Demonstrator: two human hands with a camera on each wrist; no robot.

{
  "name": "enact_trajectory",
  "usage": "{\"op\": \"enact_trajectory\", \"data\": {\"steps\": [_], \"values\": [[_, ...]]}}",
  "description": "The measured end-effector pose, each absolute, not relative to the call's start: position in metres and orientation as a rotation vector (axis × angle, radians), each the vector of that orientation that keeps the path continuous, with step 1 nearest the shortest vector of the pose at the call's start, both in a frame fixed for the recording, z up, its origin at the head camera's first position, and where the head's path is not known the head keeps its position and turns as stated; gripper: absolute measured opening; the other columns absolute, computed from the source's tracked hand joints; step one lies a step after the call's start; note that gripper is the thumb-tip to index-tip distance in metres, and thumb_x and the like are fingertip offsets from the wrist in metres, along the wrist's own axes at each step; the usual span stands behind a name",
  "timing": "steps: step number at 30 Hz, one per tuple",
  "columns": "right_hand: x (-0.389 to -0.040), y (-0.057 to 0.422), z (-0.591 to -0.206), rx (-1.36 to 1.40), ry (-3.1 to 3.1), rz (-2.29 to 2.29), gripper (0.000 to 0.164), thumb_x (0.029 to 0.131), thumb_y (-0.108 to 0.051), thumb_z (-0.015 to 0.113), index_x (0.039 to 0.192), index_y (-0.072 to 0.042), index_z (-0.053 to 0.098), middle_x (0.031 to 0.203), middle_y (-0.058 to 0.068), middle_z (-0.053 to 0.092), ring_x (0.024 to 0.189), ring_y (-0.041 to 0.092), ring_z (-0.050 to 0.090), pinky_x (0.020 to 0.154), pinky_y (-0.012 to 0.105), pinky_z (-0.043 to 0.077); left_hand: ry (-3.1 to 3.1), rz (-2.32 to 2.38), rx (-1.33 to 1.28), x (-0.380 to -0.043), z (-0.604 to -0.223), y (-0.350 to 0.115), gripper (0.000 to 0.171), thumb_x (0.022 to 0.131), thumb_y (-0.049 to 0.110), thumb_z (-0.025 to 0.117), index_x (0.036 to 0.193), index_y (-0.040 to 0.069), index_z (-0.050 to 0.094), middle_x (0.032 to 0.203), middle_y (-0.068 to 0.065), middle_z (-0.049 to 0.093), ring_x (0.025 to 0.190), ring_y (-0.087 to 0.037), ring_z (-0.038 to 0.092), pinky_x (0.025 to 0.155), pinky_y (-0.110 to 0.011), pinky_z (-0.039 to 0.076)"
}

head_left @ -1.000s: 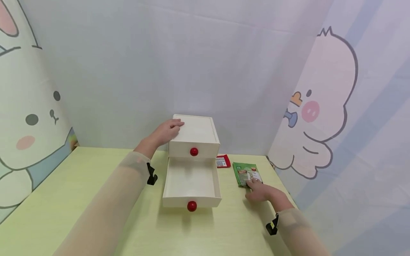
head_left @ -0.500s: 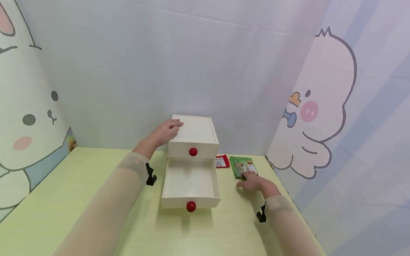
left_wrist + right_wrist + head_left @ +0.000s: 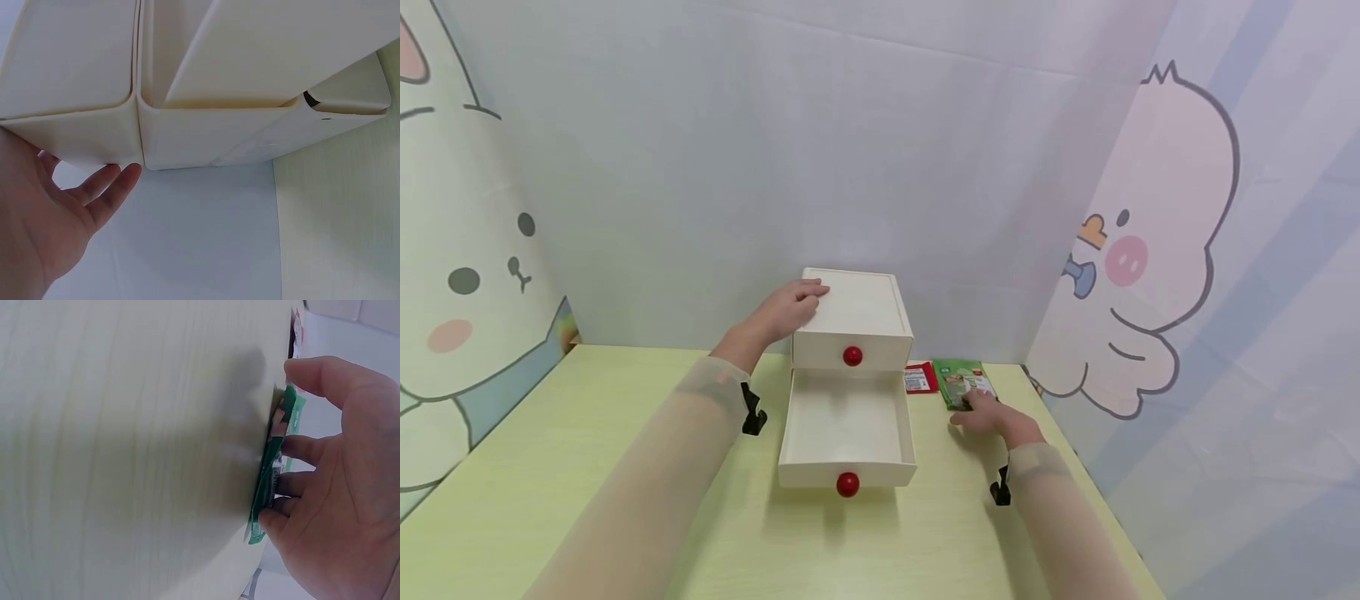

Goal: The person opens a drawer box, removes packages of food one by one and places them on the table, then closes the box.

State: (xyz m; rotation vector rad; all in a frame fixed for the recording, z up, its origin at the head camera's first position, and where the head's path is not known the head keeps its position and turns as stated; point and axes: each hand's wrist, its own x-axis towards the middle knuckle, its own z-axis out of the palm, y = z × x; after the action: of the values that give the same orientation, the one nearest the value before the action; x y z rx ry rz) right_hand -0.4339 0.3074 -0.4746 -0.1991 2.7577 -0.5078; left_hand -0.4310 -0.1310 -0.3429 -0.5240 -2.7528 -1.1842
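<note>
A small white drawer cabinet [image 3: 859,302] with red knobs stands at the back of the table. Its lower drawer [image 3: 842,417] is pulled out, and nothing lies inside it. My left hand [image 3: 781,317] rests on the cabinet's top left edge; in the left wrist view its fingers [image 3: 112,190] lie loosely against a white panel. At the right, a flat green packet [image 3: 957,380] lies on the table. The fingertips of my right hand [image 3: 988,414] touch its near part, and in the right wrist view the thumb [image 3: 315,375] stands apart from the packet [image 3: 272,465].
A red packet [image 3: 921,378] lies between the cabinet and the green packet, partly hidden by the cabinet. Pale curtains with cartoon animals close off the back and sides of the light yellow table [image 3: 647,375].
The green packet has slid away from me and slightly left, close beside the red packet, with my right hand moving along on it. My left hand has stayed on the cabinet.
</note>
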Motion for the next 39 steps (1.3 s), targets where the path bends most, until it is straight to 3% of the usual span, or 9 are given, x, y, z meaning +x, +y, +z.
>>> {"op": "enact_trajectory", "data": {"steps": [17, 23, 28, 39], "values": [[-0.444, 0.305, -0.476, -0.246, 2.787, -0.531, 0.077, 0.107, -0.04, 0.062, 0.161, 0.011, 0.041, 0.165, 0.035, 0.042, 0.156, 0.051, 0.04, 0.13, 0.069, 0.033, -2.753, -1.193, -0.522, -0.43, -0.342, -0.133, 0.059, 0.112, 0.026, 0.032, 0.167, 0.01, 0.049, 0.181, -0.011, 0.032, 0.171, -0.039, 0.021, 0.138, -0.059, 0.021], [-0.446, 0.309, -0.479, -0.226, 2.78, -0.52, 0.078, 0.108, -0.041, 0.059, 0.167, 0.004, 0.036, 0.174, 0.036, 0.025, 0.162, 0.055, 0.029, 0.131, 0.072, 0.028, -2.767, -1.188, -0.519, -0.431, -0.343, -0.132, 0.06, 0.112, 0.029, 0.032, 0.167, 0.012, 0.048, 0.182, -0.01, 0.03, 0.171, -0.039, 0.02, 0.138, -0.06, 0.021], [-0.442, 0.315, -0.481, -0.215, 2.799, -0.542, 0.08, 0.106, -0.042, 0.06, 0.169, 0.0, 0.036, 0.171, 0.038, 0.018, 0.157, 0.056, 0.033, 0.128, 0.073, 0.032, -2.766, -1.187, -0.523, -0.43, -0.341, -0.131, 0.06, 0.112, 0.029, 0.032, 0.167, 0.012, 0.049, 0.182, -0.01, 0.031, 0.171, -0.038, 0.021, 0.138, -0.059, 0.021], [-0.441, 0.317, -0.483, -0.279, 2.885, -0.562, 0.072, 0.108, -0.04, 0.059, 0.165, 0.001, 0.042, 0.16, 0.039, 0.035, 0.148, 0.056, 0.047, 0.125, 0.071, 0.038, -2.766, -1.177, -0.513, -0.427, -0.34, -0.131, 0.06, 0.111, 0.028, 0.032, 0.167, 0.012, 0.049, 0.181, -0.011, 0.032, 0.17, -0.039, 0.022, 0.138, -0.059, 0.021]]}}
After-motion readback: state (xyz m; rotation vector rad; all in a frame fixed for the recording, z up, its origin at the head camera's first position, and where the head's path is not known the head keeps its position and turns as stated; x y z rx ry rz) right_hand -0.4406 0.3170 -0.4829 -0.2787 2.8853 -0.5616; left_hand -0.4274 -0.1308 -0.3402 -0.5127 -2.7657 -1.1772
